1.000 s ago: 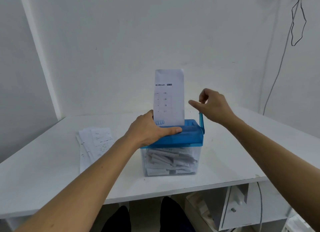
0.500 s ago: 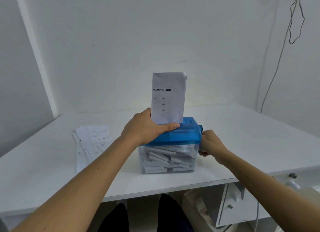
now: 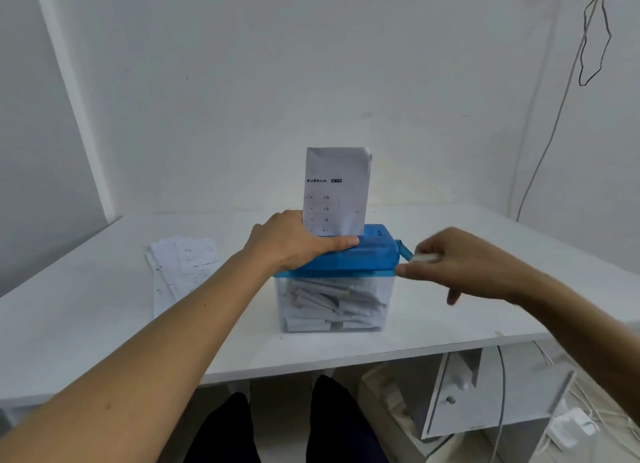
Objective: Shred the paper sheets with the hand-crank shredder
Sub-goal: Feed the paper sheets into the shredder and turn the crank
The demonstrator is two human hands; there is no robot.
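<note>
Left grip (image 3: pixel 294 242) flat on blue plastic lid (image 3: pixel 374 254); right grip (image 3: pixel 467 265) pinches white crank knob (image 3: pixel 424 257); rectangular printed sheet (image 3: pixel 337 185) upright.

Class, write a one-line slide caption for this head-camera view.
Left hand presses the blue shredder lid while the right hand grips the crank; a printed sheet stands upright in the slot.

Heads up, your right hand (image 3: pixel 460 265) is smeared with motion blur, and its fingers cover most of the white crank knob (image 3: pixel 425 257). Your left hand (image 3: pixel 294 244) hides the left end of the shredder lid (image 3: pixel 367 258) and the sheet (image 3: pixel 337 192)'s bottom corner. Print on the paper stack (image 3: pixel 187 268) is too tiny to read. Both forearms run off the frame's edges.
</note>
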